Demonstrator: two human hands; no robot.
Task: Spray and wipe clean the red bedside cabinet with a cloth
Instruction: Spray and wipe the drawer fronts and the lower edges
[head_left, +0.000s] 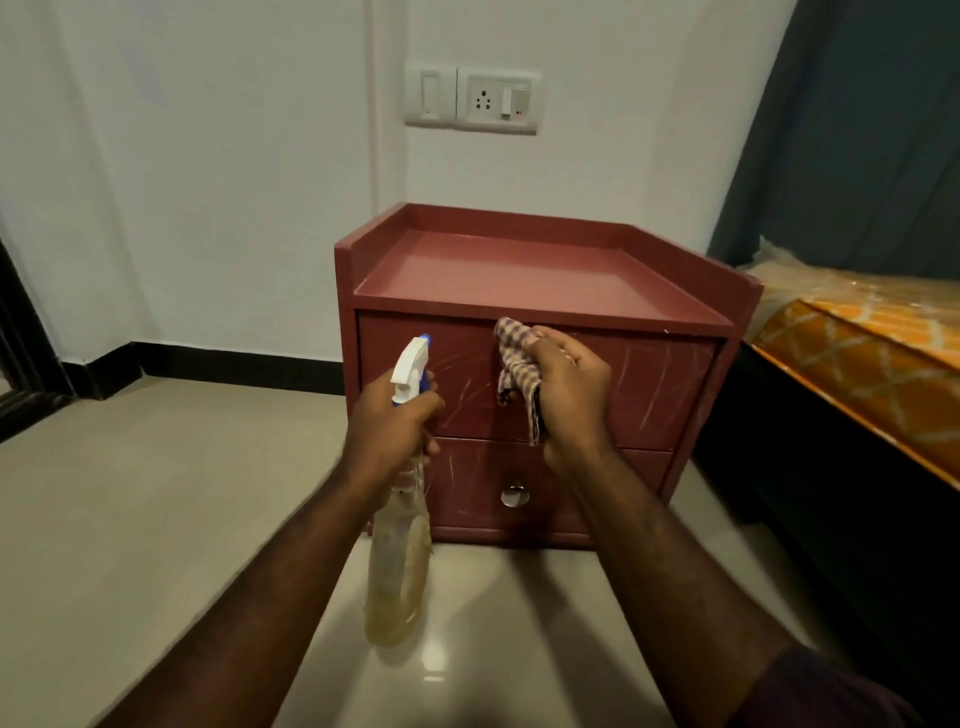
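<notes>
The red bedside cabinet (519, 270) stands on the floor against the white wall, with two drawers whose fronts carry pale smear marks. My left hand (389, 421) grips the neck of a clear spray bottle (397, 561) with a white and blue trigger head, nozzle pointing at the upper drawer front. My right hand (569, 387) holds a checked brown and white cloth (514, 364) against the upper drawer front, near its middle. A round metal knob (514, 496) shows on the lower drawer.
A bed with an orange patterned mattress (862, 364) and dark frame stands close on the right of the cabinet. A wall socket plate (472, 101) sits above the cabinet. Beige tiled floor (156, 493) spreads to the left, with a dark doorway edge at far left.
</notes>
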